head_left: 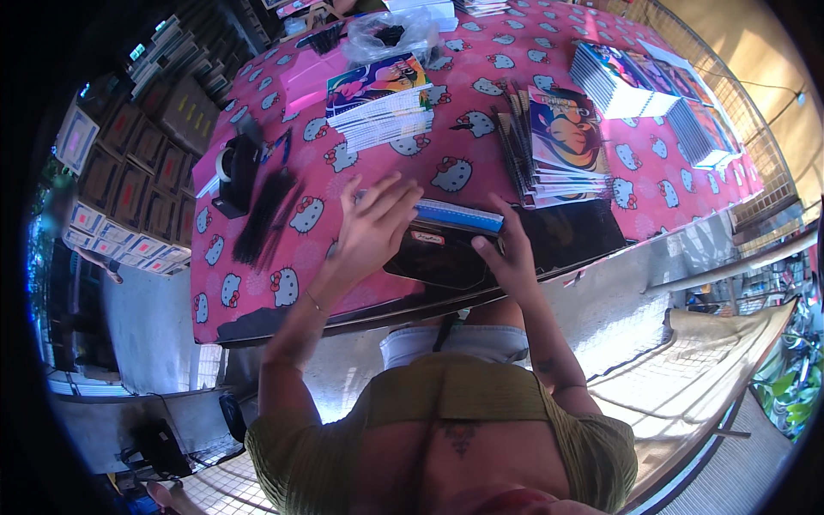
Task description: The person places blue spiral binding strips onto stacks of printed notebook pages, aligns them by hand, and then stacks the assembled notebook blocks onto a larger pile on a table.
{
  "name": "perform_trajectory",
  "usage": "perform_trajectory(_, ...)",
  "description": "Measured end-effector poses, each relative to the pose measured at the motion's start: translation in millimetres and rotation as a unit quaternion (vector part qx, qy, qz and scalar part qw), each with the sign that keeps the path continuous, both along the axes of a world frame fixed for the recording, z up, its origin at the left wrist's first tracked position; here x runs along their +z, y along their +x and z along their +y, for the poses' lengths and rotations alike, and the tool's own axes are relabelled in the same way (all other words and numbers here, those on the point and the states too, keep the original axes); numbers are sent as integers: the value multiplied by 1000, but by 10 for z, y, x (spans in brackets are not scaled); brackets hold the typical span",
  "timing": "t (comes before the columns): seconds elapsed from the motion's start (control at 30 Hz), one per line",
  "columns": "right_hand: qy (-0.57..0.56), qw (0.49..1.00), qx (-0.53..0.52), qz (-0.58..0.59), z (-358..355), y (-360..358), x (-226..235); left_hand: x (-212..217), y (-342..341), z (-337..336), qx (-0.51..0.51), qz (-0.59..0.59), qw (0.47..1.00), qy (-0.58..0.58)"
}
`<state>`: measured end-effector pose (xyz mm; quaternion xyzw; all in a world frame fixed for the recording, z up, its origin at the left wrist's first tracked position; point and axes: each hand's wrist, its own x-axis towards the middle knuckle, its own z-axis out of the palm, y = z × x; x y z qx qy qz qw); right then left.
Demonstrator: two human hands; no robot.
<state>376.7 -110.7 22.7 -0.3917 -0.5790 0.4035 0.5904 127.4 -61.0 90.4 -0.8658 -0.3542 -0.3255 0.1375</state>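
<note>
Blue, pale-edged strip [463, 216] lying crosswise between both hands, near edge of the pink tablecloth [348, 296]. Left hand [378, 219]: fingers extended, slightly parted, at strip's left end; contact unclear. Right hand [512, 249]: thumb and forefinger spread, strip's right end between them; cannot tell whether pinching. Colourful booklets [562, 137] beyond.

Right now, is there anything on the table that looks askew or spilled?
Slightly: the black strips beside the black tape dispenser lie loosely splayed, a few straying from the rest. I see no spill.
</note>
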Motion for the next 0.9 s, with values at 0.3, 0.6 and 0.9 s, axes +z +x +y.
perform_trajectory(0.3,-35,998,-57,-16,227,49,-117,-684,-353,82,138,-336,859,-360)
perform_trajectory(0.6,62,991,-122,-7,210,111,78,-1336,-1873,716,385,18,923,1)
perform_trajectory(0.9,304,866,-75,-391,336,-688,770,-1116,-1716,792,337,70,939,-18)
